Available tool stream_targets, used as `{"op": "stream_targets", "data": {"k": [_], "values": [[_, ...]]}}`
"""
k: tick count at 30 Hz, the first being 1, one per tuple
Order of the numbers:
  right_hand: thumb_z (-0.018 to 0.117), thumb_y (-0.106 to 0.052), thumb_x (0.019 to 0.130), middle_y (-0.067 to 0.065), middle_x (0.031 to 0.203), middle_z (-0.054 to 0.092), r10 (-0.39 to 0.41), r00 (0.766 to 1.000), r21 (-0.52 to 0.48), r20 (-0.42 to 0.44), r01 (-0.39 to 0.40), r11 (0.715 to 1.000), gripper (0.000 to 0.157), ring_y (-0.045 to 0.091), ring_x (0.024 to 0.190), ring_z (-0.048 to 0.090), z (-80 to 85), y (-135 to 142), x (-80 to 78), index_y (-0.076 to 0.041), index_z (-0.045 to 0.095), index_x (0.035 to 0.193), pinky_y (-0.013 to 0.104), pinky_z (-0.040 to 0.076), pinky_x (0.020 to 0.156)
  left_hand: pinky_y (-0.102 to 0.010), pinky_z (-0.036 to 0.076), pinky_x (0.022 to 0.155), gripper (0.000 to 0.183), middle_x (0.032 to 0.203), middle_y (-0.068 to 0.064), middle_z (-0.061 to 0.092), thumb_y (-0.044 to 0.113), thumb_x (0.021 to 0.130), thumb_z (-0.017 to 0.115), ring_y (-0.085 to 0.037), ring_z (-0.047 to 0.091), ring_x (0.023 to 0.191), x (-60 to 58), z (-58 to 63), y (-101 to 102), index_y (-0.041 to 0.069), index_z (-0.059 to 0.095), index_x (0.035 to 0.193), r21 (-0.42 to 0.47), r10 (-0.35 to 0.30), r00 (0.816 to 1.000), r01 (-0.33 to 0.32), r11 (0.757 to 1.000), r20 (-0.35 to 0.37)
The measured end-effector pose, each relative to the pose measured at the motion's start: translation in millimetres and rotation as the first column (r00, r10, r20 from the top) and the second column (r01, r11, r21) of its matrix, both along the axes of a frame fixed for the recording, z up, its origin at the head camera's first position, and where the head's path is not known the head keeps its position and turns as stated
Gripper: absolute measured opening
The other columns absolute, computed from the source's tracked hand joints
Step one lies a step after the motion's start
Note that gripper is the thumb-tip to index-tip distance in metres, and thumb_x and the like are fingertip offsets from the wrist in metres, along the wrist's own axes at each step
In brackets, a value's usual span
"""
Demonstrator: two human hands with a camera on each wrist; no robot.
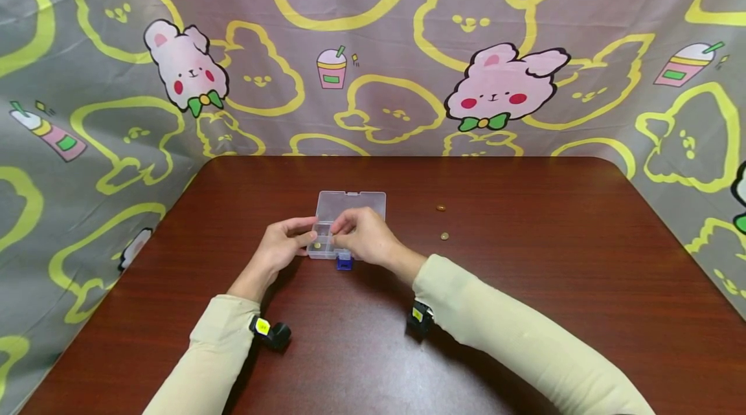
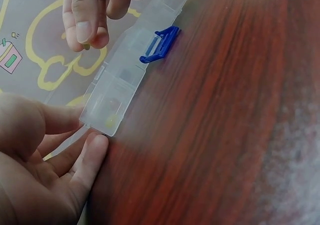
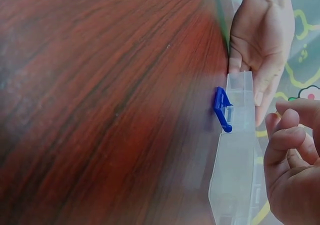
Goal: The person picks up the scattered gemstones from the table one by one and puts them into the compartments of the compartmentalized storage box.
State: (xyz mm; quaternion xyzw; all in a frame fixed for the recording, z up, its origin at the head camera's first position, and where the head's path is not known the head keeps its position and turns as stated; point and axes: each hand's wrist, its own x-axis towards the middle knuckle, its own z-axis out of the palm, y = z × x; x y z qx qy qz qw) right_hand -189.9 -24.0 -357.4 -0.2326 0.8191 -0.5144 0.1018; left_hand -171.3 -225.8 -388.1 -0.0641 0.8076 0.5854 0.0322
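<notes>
A clear plastic compartment box (image 1: 322, 256) sits on the table with its lid (image 1: 335, 202) raised at the back and a blue latch (image 1: 344, 263) hanging at the front. My left hand (image 1: 278, 246) holds the box's left end, thumb and fingers about the corner. Over the compartments, my right hand (image 1: 368, 237) pinches a small yellowish-green piece (image 2: 86, 47); only its tip shows below the fingertips in the left wrist view. A small yellow piece (image 1: 317, 245) lies in the front left compartment. The right hand hides much of the box's right side in the head view.
To the right of the box, a small amber oval piece (image 1: 441, 208) and a small round pale piece (image 1: 445, 236) lie on the brown wooden table (image 1: 524, 221). A patterned cloth (image 1: 384, 46) hangs behind the table and along its sides.
</notes>
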Motion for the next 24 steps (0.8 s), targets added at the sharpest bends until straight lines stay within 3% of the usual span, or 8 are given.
{"op": "stream_targets", "data": {"k": [24], "values": [[0.076,-0.004,0.086,0.001,0.073,0.065,-0.022,0.998,0.004,0.06,0.022,1.0,0.007,0.011,0.043,0.05,-3.2,5.0,0.6,-0.006,0.071,0.089,0.022,0.04,0.036,-0.025,0.056,0.068,0.037,0.131,-0.023,0.062,0.004,0.096,0.066,-0.016,0.065,0.092,0.6,2.6,2.9,-0.002,0.063,0.132,-0.003,0.007,1.0,-0.007,1.0,0.009]]}}
